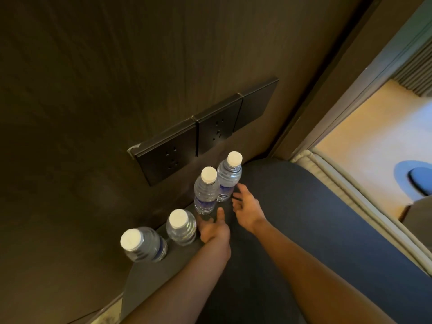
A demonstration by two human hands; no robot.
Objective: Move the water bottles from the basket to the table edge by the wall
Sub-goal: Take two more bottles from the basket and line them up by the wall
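Several clear water bottles with white caps stand upright in a row on the dark round table (304, 230), along its edge by the wall. The farthest bottle (228, 177) stands just left of my right hand (246, 211). Beside it is another bottle (206, 191), with two more nearer me: one bottle (181, 228) and the nearest bottle (142, 245). My right hand is open, fingers spread, a little apart from the farthest bottle. My left hand (214, 229) is open near the base of the second bottle, holding nothing. No basket is in view.
A dark wood wall panel (93, 90) carries a row of black power sockets (198, 132) just above the bottles. A light-coloured bed edge (346, 183) and a lit floor area lie to the right of the table.
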